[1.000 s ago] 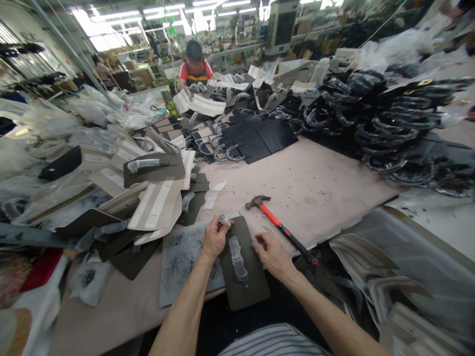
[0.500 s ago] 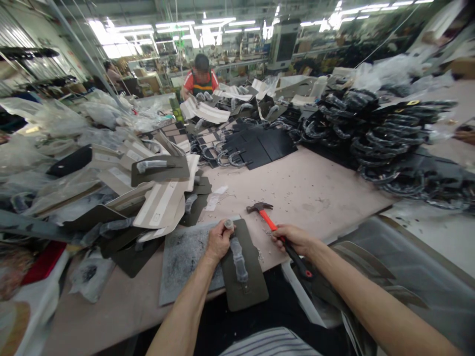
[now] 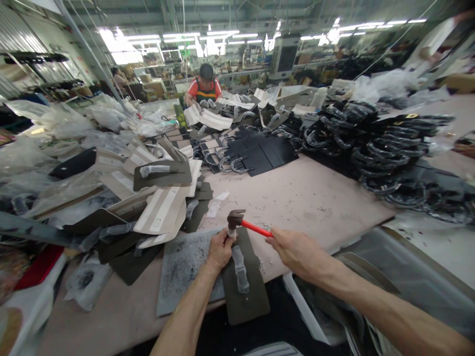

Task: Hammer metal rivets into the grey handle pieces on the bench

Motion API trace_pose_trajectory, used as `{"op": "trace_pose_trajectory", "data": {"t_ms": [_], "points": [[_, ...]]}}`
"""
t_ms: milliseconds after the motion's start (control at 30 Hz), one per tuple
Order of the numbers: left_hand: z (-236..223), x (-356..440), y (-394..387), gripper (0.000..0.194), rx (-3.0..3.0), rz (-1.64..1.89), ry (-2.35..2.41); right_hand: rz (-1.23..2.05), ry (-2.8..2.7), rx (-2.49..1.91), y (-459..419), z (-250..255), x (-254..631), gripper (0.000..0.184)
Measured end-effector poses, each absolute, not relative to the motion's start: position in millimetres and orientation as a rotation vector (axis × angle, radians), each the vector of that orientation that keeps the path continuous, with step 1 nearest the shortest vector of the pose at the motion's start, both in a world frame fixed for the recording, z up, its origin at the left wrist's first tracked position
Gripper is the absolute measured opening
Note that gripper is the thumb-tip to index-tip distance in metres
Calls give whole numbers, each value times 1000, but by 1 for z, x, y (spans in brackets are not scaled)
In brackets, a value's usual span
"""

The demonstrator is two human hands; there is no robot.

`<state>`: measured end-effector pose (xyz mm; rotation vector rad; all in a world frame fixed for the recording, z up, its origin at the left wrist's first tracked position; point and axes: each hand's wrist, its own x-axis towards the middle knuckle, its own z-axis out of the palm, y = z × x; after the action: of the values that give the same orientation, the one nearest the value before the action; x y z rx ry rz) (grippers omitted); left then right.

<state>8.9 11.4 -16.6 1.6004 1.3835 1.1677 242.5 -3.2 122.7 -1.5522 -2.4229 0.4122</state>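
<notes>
My left hand (image 3: pixel 219 251) is closed round a short metal punch (image 3: pixel 231 232), held upright over the far end of a dark olive panel (image 3: pixel 252 296). A plastic-wrapped handle (image 3: pixel 239 269) runs along that panel. My right hand (image 3: pixel 293 249) grips a claw hammer (image 3: pixel 256 227) with a red shaft, and its head meets the top of the punch. Under the panel's left side lies a grey, scuffed slab (image 3: pixel 181 267). The punch's lower tip is hidden by my left fingers.
Beige and olive panels (image 3: pixel 159 210) are heaped to the left. Black panels with wrapped handles (image 3: pixel 382 148) pile up at the right. Small metal bits (image 3: pixel 261 264) lie scattered on the table (image 3: pixel 315 198). Across the table sits a person (image 3: pixel 204 89) in red. A grey bin (image 3: pixel 415 262) stands at my right.
My right hand has swung the hammer left and its head has come onto the punch. The left hand keeps the punch in nearly the same place on the panel.
</notes>
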Motion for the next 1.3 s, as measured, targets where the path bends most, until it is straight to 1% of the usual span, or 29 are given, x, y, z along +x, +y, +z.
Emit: {"op": "trace_pose_trajectory", "data": {"t_ms": [67,133,200,233,300,367,433,567,667,700,767,833,867,933,967,1000,1067,1133,1233,1300], "points": [[-17,9,11,15,1607,1173,1368,315,-2238,-1454,1,149,241,29],[-17,9,11,15,1612,1173,1360,227,-1911,-1369,1,168,236,28],[-17,9,11,16,1619,1158,1366,164,-1693,-1323,-4,167,232,27],[-17,9,11,16,1623,1149,1373,149,-1717,-1318,-7,158,231,28],[-18,9,11,15,1631,1125,1402,184,-2019,-1379,-14,133,230,31],[-19,9,11,15,1648,1100,1432,307,-2398,-1509,-18,109,234,31],[-19,9,11,15,1665,1087,1445,434,-2557,-1654,-18,94,239,28],[-17,9,11,16,1648,1117,1411,644,-2443,-1822,-2,77,256,31],[-16,10,11,16,1625,1137,1384,771,-2289,-1996,15,51,271,34],[-17,10,11,16,1617,1144,1378,749,-2251,-2077,19,43,273,34],[-18,10,11,16,1605,1163,1369,572,-2221,-2159,21,33,271,31],[-20,10,10,16,1598,1176,1367,357,-2209,-2018,11,35,258,33],[-20,10,10,16,1598,1175,1369,310,-2204,-1879,3,40,246,37],[-21,9,10,15,1589,1173,1378,377,-2221,-1603,-17,52,217,46],[-21,9,11,15,1577,1173,1381,470,-2264,-1513,-27,57,202,48],[-21,9,12,15,1553,1180,1388,555,-2331,-1475,-36,60,187,47],[-22,10,15,14,1445,1238,1426,687,-2462,-1547,-50,59,162,34],[-22,11,19,17,1267,1353,1468,746,-2492,-1672,-58,52,150,29],[-23,10,23,24,1043,1504,1446,786,-2390,-1706,-64,38,151,32],[-23,5,22,26,980,1550,1417,831,-2317,-1672,-65,32,161,41]]}}
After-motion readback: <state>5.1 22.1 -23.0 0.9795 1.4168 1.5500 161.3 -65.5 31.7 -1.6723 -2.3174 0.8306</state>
